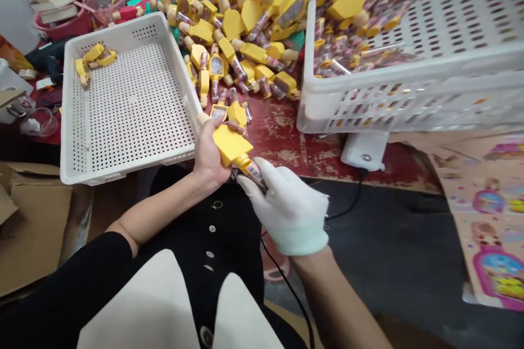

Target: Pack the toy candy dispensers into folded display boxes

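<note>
My bare left hand is wrapped round a yellow plastic toy, a flat-faced body with a narrow neck pointing right. In a white glove, my right hand pinches a clear labelled tube at that neck. Tube and toy meet end to end; how firmly they are joined, I cannot tell. Just beyond my left hand, more yellow toys with clear tubes lie on the red table. My fingers cover part of both held pieces.
To the left stands a white perforated basket with several yellow toys in its far corner. A big pile of yellow toys covers the table's back. Another white basket at right holds many tubes. Printed cardboard hangs at far right.
</note>
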Demonstrator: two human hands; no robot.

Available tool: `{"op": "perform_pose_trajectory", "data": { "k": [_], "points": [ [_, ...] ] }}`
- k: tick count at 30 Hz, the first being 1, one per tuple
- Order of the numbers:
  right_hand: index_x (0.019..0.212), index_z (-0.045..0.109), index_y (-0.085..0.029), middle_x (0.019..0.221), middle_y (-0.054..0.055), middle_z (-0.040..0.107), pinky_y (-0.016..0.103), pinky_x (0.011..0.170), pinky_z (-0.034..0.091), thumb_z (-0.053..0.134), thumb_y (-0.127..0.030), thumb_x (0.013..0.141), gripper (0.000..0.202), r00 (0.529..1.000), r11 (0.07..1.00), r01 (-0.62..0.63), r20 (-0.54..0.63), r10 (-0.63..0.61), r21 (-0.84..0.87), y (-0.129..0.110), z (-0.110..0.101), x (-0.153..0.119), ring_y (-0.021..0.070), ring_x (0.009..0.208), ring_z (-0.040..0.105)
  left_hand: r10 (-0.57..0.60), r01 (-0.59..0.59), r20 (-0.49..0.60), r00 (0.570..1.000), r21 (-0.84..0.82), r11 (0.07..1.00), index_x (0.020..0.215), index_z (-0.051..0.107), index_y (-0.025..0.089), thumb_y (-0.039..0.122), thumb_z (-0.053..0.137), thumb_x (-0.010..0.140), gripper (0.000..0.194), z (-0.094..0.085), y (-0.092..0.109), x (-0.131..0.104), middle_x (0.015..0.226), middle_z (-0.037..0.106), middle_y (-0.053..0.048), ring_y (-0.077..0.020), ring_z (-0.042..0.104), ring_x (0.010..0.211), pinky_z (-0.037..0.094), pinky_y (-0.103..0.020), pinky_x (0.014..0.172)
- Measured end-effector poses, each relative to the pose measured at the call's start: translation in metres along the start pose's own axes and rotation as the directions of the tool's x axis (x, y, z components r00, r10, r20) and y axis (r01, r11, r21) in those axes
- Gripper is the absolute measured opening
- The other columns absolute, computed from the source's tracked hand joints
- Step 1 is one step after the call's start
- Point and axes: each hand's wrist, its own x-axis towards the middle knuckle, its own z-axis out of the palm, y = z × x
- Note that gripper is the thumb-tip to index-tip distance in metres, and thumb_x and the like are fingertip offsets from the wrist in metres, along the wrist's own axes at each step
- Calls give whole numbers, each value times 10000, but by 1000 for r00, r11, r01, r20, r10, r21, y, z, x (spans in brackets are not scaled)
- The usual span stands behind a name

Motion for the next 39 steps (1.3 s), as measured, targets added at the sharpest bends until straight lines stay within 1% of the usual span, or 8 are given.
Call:
{"op": "perform_pose_trajectory", "data": {
  "k": [6, 11, 18, 22, 30, 33, 35, 39],
  "points": [
    [914, 714, -161, 616, 7, 586, 276, 529, 189, 510, -473, 1020, 388, 982, 971, 160, -72, -175, -178, -8, -4, -6, 112, 505, 422, 204, -200, -34, 978, 103, 974, 666, 590, 173, 347, 611, 898, 291, -8, -11, -27, 661, 628, -5, -133, 679, 663, 567, -233, 663],
    [680, 583, -165, 534, 3, 509, 269, 530, 151, 412, -503, 1041, 524, 972, 960, 233, 12, -234, -153, -15, -15, -5, 101, 459, 352, 273, -262, -67, 960, 139, 955, 711, 604, 191, 364, 618, 897, 254, -17, -9, -40, 701, 659, -14, -162, 705, 716, 594, -276, 724],
    [732, 590, -168, 536, -6, 483, 265, 532, 163, 490, -466, 1024, 430, 952, 934, 305, 35, -304, -187, -27, -25, 2, 97, 462, 326, 59, -43, -122, 991, 131, 990, 740, 598, 173, 393, 558, 954, 310, -26, 5, -32, 806, 717, -48, -240, 754, 936, 631, -329, 780],
    [778, 606, -167, 541, -3, 483, 261, 518, 161, 488, -475, 1023, 410, 957, 941, 289, 34, -287, -178, -26, -22, 5, 105, 473, 350, 109, -97, -98, 989, 122, 988, 770, 589, 167, 400, 464, 1010, 357, -18, 14, -36, 949, 741, -50, -261, 736, 1064, 640, -390, 856],
    [713, 590, -175, 508, -6, 460, 259, 508, 141, 460, -498, 1024, 466, 962, 959, 260, 109, -248, -114, -23, -27, 4, 97, 443, 317, 226, -212, -63, 972, 179, 961, 757, 555, 201, 359, 462, 1001, 305, -17, 7, -47, 815, 699, -34, -234, 744, 1002, 640, -358, 826],
    [824, 659, -184, 549, 6, 504, 259, 503, 149, 429, -516, 1018, 448, 961, 976, 217, 175, -213, -4, -20, -27, 2, 109, 465, 386, 241, -229, -48, 969, 181, 956, 733, 565, 201, 283, 438, 992, 299, -19, 6, -46, 702, 639, -26, -209, 748, 910, 639, -346, 816],
    [1017, 693, -187, 678, 31, 602, 252, 506, 202, 426, -486, 1011, 401, 955, 981, 181, 228, -191, 63, -18, -25, -1, 119, 523, 474, 226, -213, -55, 972, 181, 960, 704, 572, 196, 283, 402, 1007, 358, -21, 6, -44, 729, 658, -39, -214, 747, 930, 641, -356, 825],
    [1317, 617, -183, 888, 75, 681, 255, 535, 296, 481, -439, 986, 439, 955, 994, 86, 279, -101, 66, -12, -16, -10, 155, 650, 589, 223, -210, -78, 972, 146, 967, 681, 554, 193, 307, 402, 1017, 386, -26, 4, -38, 824, 708, -47, -239, 734, 1049, 646, -377, 854]
  ]
}}
